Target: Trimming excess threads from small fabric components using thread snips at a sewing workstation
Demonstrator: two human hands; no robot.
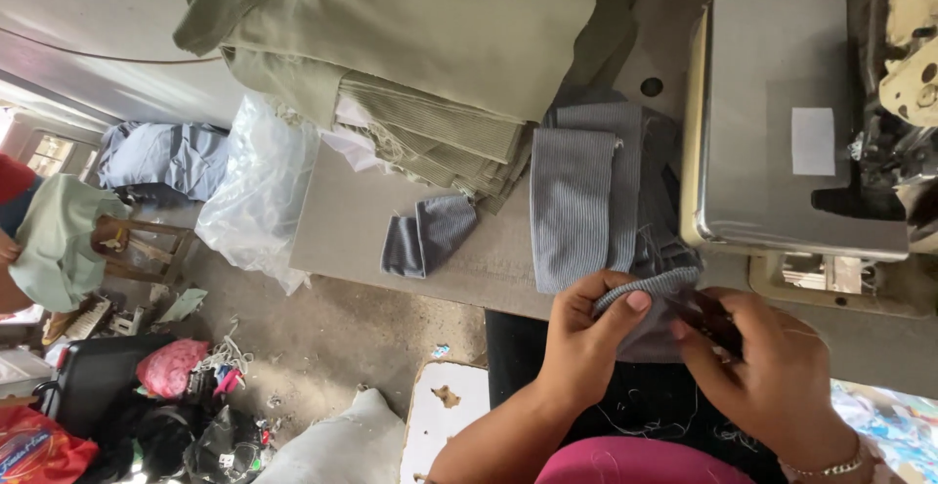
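Grey ribbed knit strip (645, 294), folded at its near edge, pinched between thumb and curled fingers of the left hand (586, 333) at the front edge of the grey worktable (342, 220). Right hand (762, 367) closed around a small dark tool (711, 318), probably thread snips, with the tip touching the same strip just beside the left thumb; thin bracelet (831, 466) on that wrist. Cannot tell whether the blades are apart or together.

Stacked just beyond the hands: more grey ribbed knit pieces (586, 191), laid flat and hanging slightly over one another. Lying alone to the left of that stack, a smaller folded grey ribbed piece (425, 235). Piled at the far side of the table, a heap of olive-green corduroy fabric (430, 44), with a crumpled clear plastic bag (256, 201) spilling off the table's left end.

Standing to the right, touching the stack, a cream and grey sewing machine (791, 113) with a white label on its flat top.

Down on the dusty floor at left: a red plastic bag (171, 367), a black case (93, 377) and scattered scraps. At the far left edge, part of another person in a pale green garment (59, 240).
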